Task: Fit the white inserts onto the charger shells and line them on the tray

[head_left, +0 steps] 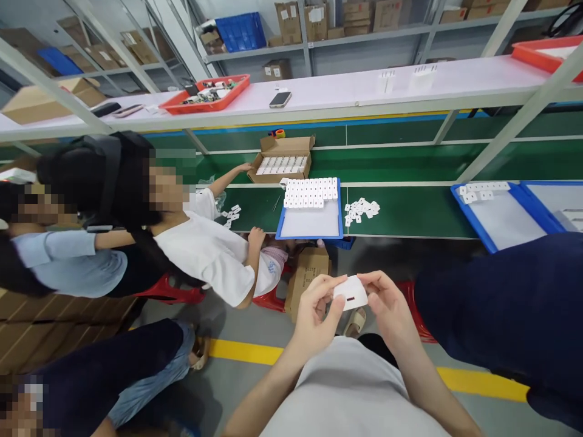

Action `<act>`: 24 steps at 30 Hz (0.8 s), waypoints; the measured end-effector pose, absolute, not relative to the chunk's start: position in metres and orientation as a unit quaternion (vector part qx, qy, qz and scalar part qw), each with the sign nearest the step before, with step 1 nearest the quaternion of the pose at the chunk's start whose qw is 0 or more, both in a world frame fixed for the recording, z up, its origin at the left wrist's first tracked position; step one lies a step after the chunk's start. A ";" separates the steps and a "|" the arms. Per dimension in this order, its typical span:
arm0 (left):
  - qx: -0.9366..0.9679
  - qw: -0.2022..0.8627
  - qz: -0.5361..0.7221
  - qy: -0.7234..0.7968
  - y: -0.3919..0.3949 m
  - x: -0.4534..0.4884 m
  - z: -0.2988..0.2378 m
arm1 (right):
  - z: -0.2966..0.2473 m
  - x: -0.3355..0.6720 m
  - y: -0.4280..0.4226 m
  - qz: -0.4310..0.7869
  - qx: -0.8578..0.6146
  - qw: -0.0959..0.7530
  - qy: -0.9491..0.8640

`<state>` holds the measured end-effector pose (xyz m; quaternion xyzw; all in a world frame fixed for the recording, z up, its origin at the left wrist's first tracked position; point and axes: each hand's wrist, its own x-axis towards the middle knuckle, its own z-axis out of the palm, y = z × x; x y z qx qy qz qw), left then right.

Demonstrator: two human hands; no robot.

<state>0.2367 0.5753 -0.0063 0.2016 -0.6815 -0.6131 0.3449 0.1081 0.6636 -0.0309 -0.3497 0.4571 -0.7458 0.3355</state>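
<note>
Both hands pinch one white part (350,292) mid-air, near side of the blue tray (310,234): left hand (316,309) on its left edge, right hand (387,306) on its right. Fingertip grip only; part could slip to the floor.

Small white slotted piece (350,293), face-up

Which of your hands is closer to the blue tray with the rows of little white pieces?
Left. The left hand is almost straight below the blue tray; the right hand is further off to the side. Both hold a small white part.
</note>
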 end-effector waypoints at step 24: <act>0.330 0.452 -0.567 -0.604 0.501 0.328 -0.056 | -0.046 0.191 0.546 -0.665 -0.365 0.463 0.458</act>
